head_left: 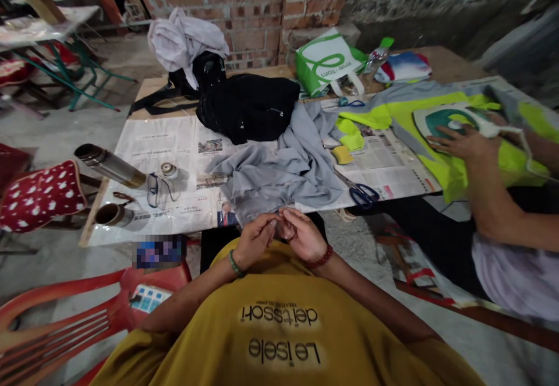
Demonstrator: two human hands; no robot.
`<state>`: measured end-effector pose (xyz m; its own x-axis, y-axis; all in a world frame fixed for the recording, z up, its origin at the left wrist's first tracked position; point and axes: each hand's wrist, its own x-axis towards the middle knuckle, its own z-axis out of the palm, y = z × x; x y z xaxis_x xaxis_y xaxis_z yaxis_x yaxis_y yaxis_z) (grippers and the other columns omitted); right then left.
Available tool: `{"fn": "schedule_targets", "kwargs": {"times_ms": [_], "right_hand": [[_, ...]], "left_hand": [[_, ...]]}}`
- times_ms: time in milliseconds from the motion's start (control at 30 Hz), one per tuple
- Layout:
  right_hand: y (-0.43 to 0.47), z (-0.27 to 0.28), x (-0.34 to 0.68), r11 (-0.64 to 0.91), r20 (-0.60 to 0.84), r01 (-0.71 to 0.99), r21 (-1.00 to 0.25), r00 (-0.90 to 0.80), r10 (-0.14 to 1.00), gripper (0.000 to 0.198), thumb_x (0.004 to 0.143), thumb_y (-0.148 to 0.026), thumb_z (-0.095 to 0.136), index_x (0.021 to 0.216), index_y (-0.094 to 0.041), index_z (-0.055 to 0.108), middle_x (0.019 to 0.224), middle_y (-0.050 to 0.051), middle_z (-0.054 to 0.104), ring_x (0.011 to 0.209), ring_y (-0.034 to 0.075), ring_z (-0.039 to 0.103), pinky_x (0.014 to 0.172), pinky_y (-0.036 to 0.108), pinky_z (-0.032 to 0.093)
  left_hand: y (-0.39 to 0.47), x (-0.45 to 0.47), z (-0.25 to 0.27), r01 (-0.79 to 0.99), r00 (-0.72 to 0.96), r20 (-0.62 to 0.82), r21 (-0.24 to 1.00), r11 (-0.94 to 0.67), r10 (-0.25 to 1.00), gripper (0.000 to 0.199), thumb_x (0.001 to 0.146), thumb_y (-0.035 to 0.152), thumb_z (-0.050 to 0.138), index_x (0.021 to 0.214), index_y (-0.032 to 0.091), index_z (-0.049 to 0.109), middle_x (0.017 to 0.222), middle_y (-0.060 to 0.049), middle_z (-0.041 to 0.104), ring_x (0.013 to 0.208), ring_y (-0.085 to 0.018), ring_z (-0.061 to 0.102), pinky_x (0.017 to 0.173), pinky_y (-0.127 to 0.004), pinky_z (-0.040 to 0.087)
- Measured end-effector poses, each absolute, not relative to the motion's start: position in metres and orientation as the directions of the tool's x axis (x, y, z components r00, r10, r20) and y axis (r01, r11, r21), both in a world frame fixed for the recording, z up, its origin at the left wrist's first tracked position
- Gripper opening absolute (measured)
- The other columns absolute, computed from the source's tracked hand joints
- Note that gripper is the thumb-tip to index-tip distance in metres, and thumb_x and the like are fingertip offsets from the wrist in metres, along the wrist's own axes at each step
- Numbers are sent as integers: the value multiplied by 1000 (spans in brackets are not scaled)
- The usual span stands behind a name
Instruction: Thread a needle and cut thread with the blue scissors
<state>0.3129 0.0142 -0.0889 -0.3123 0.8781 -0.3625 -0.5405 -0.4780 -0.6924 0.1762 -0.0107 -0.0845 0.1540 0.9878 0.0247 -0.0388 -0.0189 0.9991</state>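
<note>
Both hands are held together at the table edge: left hand (257, 239) and right hand (301, 234), fingertips pinched on the grey garment (279, 170) hem. Scissors (361, 193) lie right. Risk: hem slipped if the pinch is loosened.

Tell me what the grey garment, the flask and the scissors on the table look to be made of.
Grey garment: soft woven or knit cloth, matte; it crumples in loose folds. Flask: probably stainless steel, brushed with a sheen; its barrel catches light. Scissors: bright metal blades, with dark blue handles that look like plastic. Both hands, left hand and right hand, meet at the garment's near edge.
</note>
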Motion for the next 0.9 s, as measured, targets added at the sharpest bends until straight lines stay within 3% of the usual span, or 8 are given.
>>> {"fn": "schedule_targets", "kwargs": {"times_ms": [100, 200, 267, 333, 400, 533, 733, 900], "right_hand": [[15, -94, 320, -464, -374, -384, -799, -288, 882, 38, 73, -49, 71, 95, -19, 64, 61, -3, 54, 44, 7, 40, 45, 21, 33], [22, -95, 338, -386, -413, 149, -910, -261, 873, 35, 80, -46, 61, 101, -19, 66, 73, 3, 63, 48, 10, 47, 48, 23, 34], [27, -91, 353, -206, -403, 592, -779, -223, 888, 24, 81, -39, 60, 81, -16, 68, 70, 6, 63, 58, 14, 54, 54, 24, 36], [29, -84, 363, -51, -378, 781, -623, -243, 894, 29, 81, -36, 58, 61, -15, 62, 62, 7, 60, 64, 16, 55, 58, 25, 36], [26, -77, 366, -68, -411, 720, -690, -313, 856, 35, 84, -39, 54, 60, -15, 60, 57, 4, 55, 58, 13, 52, 55, 24, 35], [9, -71, 349, -403, -463, 232, -885, -354, 813, 42, 79, -57, 56, 82, -15, 64, 62, -2, 52, 42, 5, 39, 41, 21, 28], [4, -77, 322, -520, -452, -235, -821, -287, 844, 46, 64, -57, 75, 82, -16, 64, 66, -2, 53, 41, 2, 36, 39, 20, 25], [11, -78, 317, -570, -467, -355, -741, -337, 818, 41, 57, -45, 84, 80, -17, 66, 60, -3, 54, 42, 4, 36, 41, 20, 25]], "left_hand": [[-11, 174, -81, -49, 166, -22, 998, 31, 986, 39, 91, 50, 52, 102, 14, 61, 51, 7, 42, 42, -5, 38, 43, -18, 32], [-11, 172, -74, -64, 165, -110, 991, 122, 980, 42, 91, 51, 50, 110, 14, 59, 52, 8, 43, 42, -5, 39, 42, -17, 31], [-11, 172, -71, -74, 158, -139, 986, 152, 978, 46, 91, 51, 49, 118, 14, 56, 54, 8, 44, 43, -6, 39, 42, -17, 31], [-10, 173, -72, -69, 153, -139, 986, 151, 978, 50, 92, 50, 49, 127, 14, 51, 55, 8, 44, 44, -6, 40, 43, -17, 32], [-9, 174, -75, -47, 152, -112, 992, 120, 982, 52, 93, 47, 47, 133, 14, 47, 56, 8, 45, 44, -6, 40, 44, -17, 34], [-8, 176, -86, 72, 187, 2, 997, -16, 982, 51, 96, 41, 43, 139, 13, 43, 57, 7, 45, 46, -6, 40, 47, -18, 37], [-7, 172, -95, 287, 295, 171, 922, -258, 940, 50, 98, 34, 41, 145, 17, 36, 81, -2, 63, 57, -8, 51, 59, -21, 47], [-8, 171, -99, 352, 313, 148, 900, -259, 938, 56, 97, 33, 41, 149, 16, 28, 81, -3, 64, 63, -12, 57, 64, -24, 50]]}}
